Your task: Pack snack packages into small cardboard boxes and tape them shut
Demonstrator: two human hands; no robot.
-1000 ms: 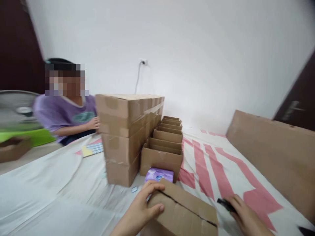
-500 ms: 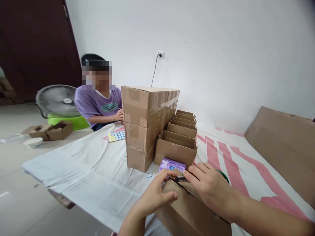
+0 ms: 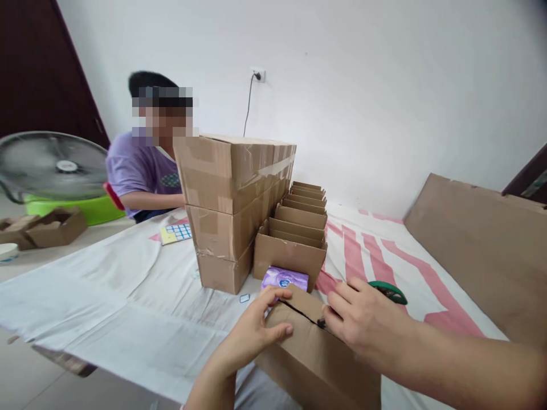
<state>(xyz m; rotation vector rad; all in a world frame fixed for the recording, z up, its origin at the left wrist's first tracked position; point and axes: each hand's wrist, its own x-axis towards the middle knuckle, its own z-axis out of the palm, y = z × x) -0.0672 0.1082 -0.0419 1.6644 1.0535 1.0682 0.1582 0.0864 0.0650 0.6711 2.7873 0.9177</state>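
In front of me is a closed cardboard box (image 3: 314,364) with a dark seam running along its top. My left hand (image 3: 260,324) grips its far left corner, thumb on the near flap and fingers over the far one. My right hand (image 3: 359,322) is closed over the seam around a utility knife (image 3: 321,323); only a small dark end shows, the rest is hidden by the fingers. Just beyond the box lies a purple tissue pack (image 3: 285,279). A green tape roll (image 3: 388,291) rests behind my right hand.
Taped cartons (image 3: 216,228) stand stacked left of a row of open boxes (image 3: 290,256). A person (image 3: 137,165) sits behind the stack. A blue-and-yellow sheet (image 3: 176,233) and a small label (image 3: 244,298) lie on the cloth (image 3: 128,307). A large cardboard sheet (image 3: 474,250) leans at right.
My right hand has drawn the knife back along the seam, away from my left fingers. The camera view has shifted right, and the green tape roll shows more fully.
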